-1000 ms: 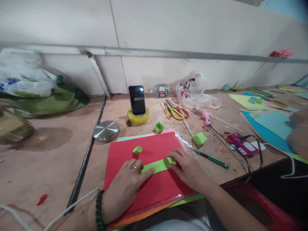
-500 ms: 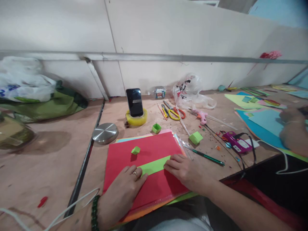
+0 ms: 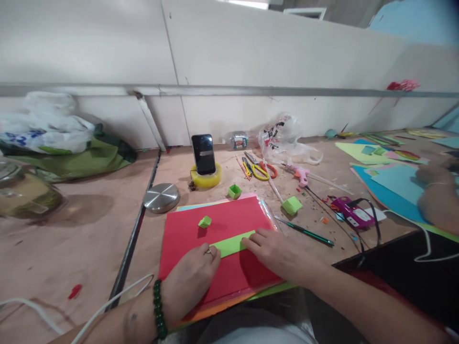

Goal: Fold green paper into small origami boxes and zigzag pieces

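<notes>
A light green paper strip (image 3: 231, 245) lies across a red sheet of paper (image 3: 182, 239) on a stack of coloured paper. My left hand (image 3: 195, 270), with a ring and a green bead bracelet, is closed on the strip's left end. At the other end, the curled fingers of my right hand (image 3: 272, 251) grip and press the strip, hiding that edge. A small folded green paper piece (image 3: 205, 222) rests on the red sheet above the strip. Beyond the stack sit a small open green paper box (image 3: 234, 191) and a larger green paper cube (image 3: 291, 205).
A green-black craft knife (image 3: 308, 231) lies right of the stack. Behind are scissors (image 3: 260, 171), a pink glue gun (image 3: 301, 175), a phone (image 3: 203, 154) on a yellow tape roll (image 3: 206, 177), and a metal disc (image 3: 162, 197). Another person's hand (image 3: 437, 200) is at right.
The strip shows a little narrower between my hands. My left fingers have drawn in and curled at its end; my right fingers have shifted slightly along the edge. The camera view has moved a little.
</notes>
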Demonstrator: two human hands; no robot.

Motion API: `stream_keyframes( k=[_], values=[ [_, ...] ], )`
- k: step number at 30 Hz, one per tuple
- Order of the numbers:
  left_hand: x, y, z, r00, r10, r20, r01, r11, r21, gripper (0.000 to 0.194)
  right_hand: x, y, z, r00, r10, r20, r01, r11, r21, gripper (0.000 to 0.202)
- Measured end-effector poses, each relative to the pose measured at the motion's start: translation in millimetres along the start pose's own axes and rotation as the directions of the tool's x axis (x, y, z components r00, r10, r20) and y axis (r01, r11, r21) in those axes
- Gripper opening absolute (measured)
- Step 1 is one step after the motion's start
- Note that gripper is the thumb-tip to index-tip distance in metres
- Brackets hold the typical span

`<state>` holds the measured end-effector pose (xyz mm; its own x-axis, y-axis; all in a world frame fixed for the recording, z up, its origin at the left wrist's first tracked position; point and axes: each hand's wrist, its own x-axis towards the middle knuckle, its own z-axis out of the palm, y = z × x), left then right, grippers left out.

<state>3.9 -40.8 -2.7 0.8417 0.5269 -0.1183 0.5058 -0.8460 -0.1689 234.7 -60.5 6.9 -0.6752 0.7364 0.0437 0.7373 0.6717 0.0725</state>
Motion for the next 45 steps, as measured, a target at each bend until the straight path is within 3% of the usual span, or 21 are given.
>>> stream_keyframes(
  k=[3,5,11,15,18,25,27,29,32,35,41,45],
  values=[
    [7,1,-8.4,0.998,0.01,0.058,-0.012,0.999,0.04,0.035,7,-2,-4,0.998,-0.041,0.054,0.046,0.995,-0.088,0.008],
    [10,0,-13.1,0.996,-0.04,0.082,0.041,0.999,-0.013,0.033,11,-2,-5,0.994,-0.048,0.101,0.057,0.994,-0.089,0.007],
    [13,-21,-18.6,0.972,-0.172,0.158,0.221,0.896,-0.386,0.026,15,11,-11,0.985,0.088,0.151,-0.116,0.975,0.188,0.017],
    [13,-34,-12.4,0.951,-0.264,0.163,0.31,0.779,-0.546,0.025,18,24,-5,0.956,0.257,0.145,-0.295,0.823,0.485,0.023],
    [15,-38,-8.4,0.936,-0.31,0.169,0.347,0.718,-0.603,0.02,20,29,2,0.919,0.348,0.184,-0.388,0.716,0.581,0.022],
    [19,-38,-4.3,0.924,-0.358,0.135,0.377,0.791,-0.481,0.016,26,26,10,0.81,0.515,0.28,-0.572,0.588,0.572,0.008],
    [18,-37,-1.5,0.933,-0.342,0.114,0.356,0.823,-0.442,0.017,27,26,9,0.813,0.519,0.264,-0.569,0.609,0.553,0.007],
    [17,-34,1.7,0.957,-0.286,0.056,0.286,0.885,-0.367,0.019,26,25,8,0.859,0.474,0.193,-0.501,0.698,0.511,0.008],
    [15,-29,6.2,0.995,-0.064,-0.07,0.049,0.977,-0.207,0.024,22,22,5,0.969,0.238,0.063,-0.245,0.907,0.342,0.019],
    [13,-23,8.0,0.988,0.076,-0.134,-0.09,0.991,-0.102,0.02,19,14,6,0.998,0.054,0.039,-0.058,0.993,0.107,0.016],
    [20,-9,-1.9,0.998,0.019,-0.052,-0.014,0.996,0.086,0.026,25,-1,13,0.991,0.078,0.109,-0.067,0.993,-0.099,0.011],
    [25,-11,-9.9,0.996,-0.086,0.002,0.085,0.991,-0.104,0.029,37,-1,10,0.988,0.121,0.099,-0.118,0.992,-0.038,0.016]
  ],
)
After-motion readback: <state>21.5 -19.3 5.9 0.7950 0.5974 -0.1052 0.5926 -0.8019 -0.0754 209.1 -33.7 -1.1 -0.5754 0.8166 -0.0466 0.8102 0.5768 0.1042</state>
